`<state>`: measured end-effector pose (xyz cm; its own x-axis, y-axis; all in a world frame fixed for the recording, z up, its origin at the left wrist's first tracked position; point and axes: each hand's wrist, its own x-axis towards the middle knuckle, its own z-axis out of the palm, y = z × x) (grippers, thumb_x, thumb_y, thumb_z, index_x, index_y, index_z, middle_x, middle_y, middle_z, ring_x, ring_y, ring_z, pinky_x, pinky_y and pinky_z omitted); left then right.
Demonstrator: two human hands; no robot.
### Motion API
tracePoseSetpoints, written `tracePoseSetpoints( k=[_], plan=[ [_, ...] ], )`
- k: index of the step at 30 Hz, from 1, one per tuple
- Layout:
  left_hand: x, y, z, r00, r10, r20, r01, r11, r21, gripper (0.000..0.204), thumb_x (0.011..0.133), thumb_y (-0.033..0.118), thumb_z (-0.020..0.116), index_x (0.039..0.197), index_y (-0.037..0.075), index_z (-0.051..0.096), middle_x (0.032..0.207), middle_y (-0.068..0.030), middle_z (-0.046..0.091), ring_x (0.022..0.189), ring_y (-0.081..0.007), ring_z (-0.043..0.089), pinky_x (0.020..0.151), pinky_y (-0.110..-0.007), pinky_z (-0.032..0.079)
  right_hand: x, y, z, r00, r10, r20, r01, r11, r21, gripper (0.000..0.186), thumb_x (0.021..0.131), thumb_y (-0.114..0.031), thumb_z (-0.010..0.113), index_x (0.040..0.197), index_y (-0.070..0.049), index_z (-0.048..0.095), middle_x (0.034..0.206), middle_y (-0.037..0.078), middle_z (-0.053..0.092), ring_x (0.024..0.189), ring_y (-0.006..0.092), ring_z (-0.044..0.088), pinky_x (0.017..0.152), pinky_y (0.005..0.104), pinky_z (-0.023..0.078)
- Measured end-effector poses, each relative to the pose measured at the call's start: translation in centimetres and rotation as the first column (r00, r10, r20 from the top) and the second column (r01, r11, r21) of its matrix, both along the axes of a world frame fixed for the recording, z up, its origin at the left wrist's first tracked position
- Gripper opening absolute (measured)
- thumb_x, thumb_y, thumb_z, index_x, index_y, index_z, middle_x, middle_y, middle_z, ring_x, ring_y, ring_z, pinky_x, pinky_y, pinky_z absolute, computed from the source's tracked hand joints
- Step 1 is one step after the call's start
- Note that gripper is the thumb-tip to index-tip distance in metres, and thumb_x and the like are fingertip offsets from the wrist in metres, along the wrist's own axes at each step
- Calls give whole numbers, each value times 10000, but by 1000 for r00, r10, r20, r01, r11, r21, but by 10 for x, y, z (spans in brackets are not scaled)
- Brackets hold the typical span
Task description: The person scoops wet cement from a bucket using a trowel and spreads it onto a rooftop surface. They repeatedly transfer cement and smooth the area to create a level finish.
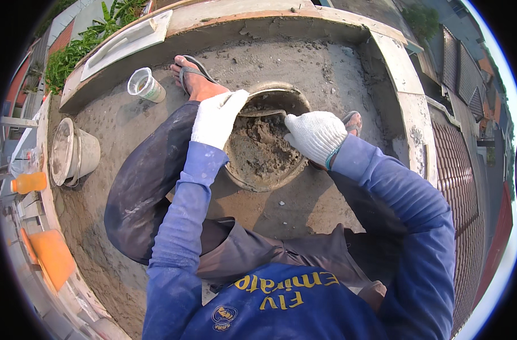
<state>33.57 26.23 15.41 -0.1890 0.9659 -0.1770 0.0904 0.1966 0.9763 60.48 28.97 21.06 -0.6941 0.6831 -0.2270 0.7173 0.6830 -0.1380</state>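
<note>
A round bucket (pixel 298 97) stands between my legs, with lumpy grey-brown wet mortar (pixel 265 141) inside. Across its opening runs a thin, pale curved edge (pixel 262 113) spanning from one hand to the other; its kind is unclear. My left hand (pixel 220 118), in a white knit glove, is closed at the bucket's left side by one end of that edge. At the other end, over the right side of the mortar, my right hand (pixel 317 135) is closed in a matching glove. What lies inside the fingers is hidden.
To the left are a clear plastic cup (pixel 147 85) and a smaller, mortar-smeared bucket (pixel 76 152). A white hand float (pixel 127 43) rests on the low far wall (pixel 258 21). Beyond the left edge sit an orange bottle (pixel 29 183) and an orange panel (pixel 52 258). Tiled roofs (pixel 455 170) lie beyond the right wall.
</note>
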Motion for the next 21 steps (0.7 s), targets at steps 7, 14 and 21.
tracePoseSetpoints(
  k=[7, 14, 21],
  plan=[
    [7, -17, 7, 995, 76, 63, -78, 997, 22, 375, 1092, 280, 723, 1229, -60, 800, 1038, -66, 823, 958, -116, 714, 868, -304, 565, 47, -71, 19, 999, -38, -5, 37, 986, -162, 268, 969, -280, 768, 1081, -54, 676, 795, 168, 727, 748, 380, 775, 660, 506, 628],
    [66, -38, 39, 978, 49, -202, -27, 994, 108, 321, 1069, 264, 741, 1208, -15, 818, 1071, -161, 842, 958, -200, 781, 871, -355, 592, 95, -35, 12, 946, -235, 224, 267, 956, -122, 364, 1071, -321, 643, 1039, 23, 755, 848, 195, 775, 783, 355, 807, 699, 465, 639],
    [42, -45, 25, 991, 124, -51, -121, 991, 63, 316, 1058, 211, 768, 1216, -59, 815, 1067, -94, 838, 988, -141, 733, 902, -330, 580, 60, -78, -15, 941, -332, 65, 312, 775, -550, 449, 1108, -406, 625, 1006, 23, 712, 840, 248, 748, 824, 467, 758, 772, 545, 595]
  ],
)
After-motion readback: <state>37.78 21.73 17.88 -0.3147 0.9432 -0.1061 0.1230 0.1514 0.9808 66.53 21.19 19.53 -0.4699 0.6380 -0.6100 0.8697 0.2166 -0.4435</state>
